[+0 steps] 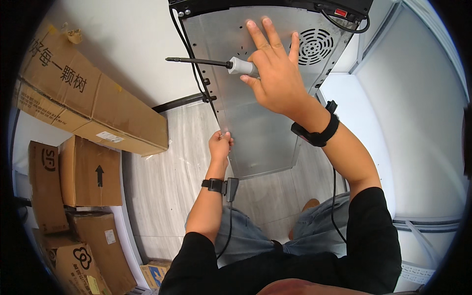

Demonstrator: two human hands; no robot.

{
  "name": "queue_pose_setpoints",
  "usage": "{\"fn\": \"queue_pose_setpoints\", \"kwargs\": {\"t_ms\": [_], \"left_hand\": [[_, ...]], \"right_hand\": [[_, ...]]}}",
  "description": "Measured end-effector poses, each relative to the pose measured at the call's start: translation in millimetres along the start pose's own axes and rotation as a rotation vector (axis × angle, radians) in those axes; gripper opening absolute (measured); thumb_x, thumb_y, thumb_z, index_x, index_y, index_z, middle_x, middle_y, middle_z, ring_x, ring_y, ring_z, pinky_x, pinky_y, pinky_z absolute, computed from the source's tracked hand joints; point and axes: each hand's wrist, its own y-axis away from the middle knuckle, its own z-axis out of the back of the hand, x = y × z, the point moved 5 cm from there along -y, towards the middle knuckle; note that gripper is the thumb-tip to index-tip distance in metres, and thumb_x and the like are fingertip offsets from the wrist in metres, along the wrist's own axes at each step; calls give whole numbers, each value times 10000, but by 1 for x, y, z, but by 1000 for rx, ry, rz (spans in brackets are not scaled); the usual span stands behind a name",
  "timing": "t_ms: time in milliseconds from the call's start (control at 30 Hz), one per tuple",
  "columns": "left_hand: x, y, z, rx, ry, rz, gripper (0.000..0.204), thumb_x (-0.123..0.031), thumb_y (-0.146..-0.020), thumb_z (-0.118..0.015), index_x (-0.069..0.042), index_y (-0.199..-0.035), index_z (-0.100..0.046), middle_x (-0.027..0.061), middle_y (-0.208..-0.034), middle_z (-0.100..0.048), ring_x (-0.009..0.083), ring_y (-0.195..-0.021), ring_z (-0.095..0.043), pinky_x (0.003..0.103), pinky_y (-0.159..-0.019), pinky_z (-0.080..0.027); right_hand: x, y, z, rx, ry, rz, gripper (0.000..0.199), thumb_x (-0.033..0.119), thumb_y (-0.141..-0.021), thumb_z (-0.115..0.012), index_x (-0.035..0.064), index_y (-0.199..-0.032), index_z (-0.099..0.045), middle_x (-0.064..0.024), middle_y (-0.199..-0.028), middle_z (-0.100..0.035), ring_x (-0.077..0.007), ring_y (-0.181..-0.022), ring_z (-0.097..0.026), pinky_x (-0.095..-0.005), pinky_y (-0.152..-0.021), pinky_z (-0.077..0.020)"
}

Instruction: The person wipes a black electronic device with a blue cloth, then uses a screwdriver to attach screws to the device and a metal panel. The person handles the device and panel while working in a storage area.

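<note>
A tall grey metal panel [263, 142], the face of a machine with a black top, stands in front of me. My right hand [278, 71] holds a screwdriver [206, 61] by its pale grey handle, tucked in by the thumb. The dark shaft points left, past the panel's left edge. Several fingers of that hand are stretched out flat on the upper panel, left of a round vent [312, 46]. Lower down, at the panel's left edge, the fingertips of my left hand [221, 144] are pinched together. Whatever is between them is too small to tell.
Cardboard boxes [130, 120] are stacked along the left, with more boxes [93, 172] nearer me. A black cable [183, 46] runs down the machine's left side. Cords [231, 221] hang from my wrist straps. A white wall panel [418, 93] stands at the right.
</note>
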Motion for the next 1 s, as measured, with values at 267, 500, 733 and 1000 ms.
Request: {"fn": "queue_pose_setpoints", "kwargs": {"t_ms": [267, 500, 733, 1000], "left_hand": [[-3, -8, -4, -56, 136, -55, 74, -72, -909, -597, -16, -939, -636, -11, -726, -593, 70, -611, -542, 210, -552, -430], [-4, -7, -2, -54, 48, -54, 73, -88, -905, -615, -34, -946, -642, -1, -768, -621, 87, -645, -558, 235, -615, -466], [-30, 10, 11, -247, 58, -185, 101, -81, -893, -650, -15, -966, -626, 22, -748, -623, 109, -654, -585, 240, -622, -479], [-120, 50, 19, -46, 435, -474, 131, -91, -926, -624, 18, -997, -642, 94, -898, -659, 155, -785, -616, 271, -747, -516]], "right_hand": [[-7, 0, 1, -29, -3, -17, 275, 193, -758, -729, 37, -804, -508, -193, -1515, -316, -360, -1450, -177, -773, -973, -141], [-15, 4, 4, -38, -12, -11, 263, 190, -770, -720, 41, -838, -514, -165, -1518, -324, -331, -1455, -177, -769, -978, -138], [-20, 5, 3, -42, 29, -20, 242, 182, -781, -706, 41, -875, -533, -103, -1525, -332, -292, -1456, -183, -758, -989, -149], [-21, 7, 7, -41, 12, -38, 234, 174, -784, -697, 37, -908, -552, -85, -1516, -351, -270, -1454, -192, -753, -995, -158]]}}
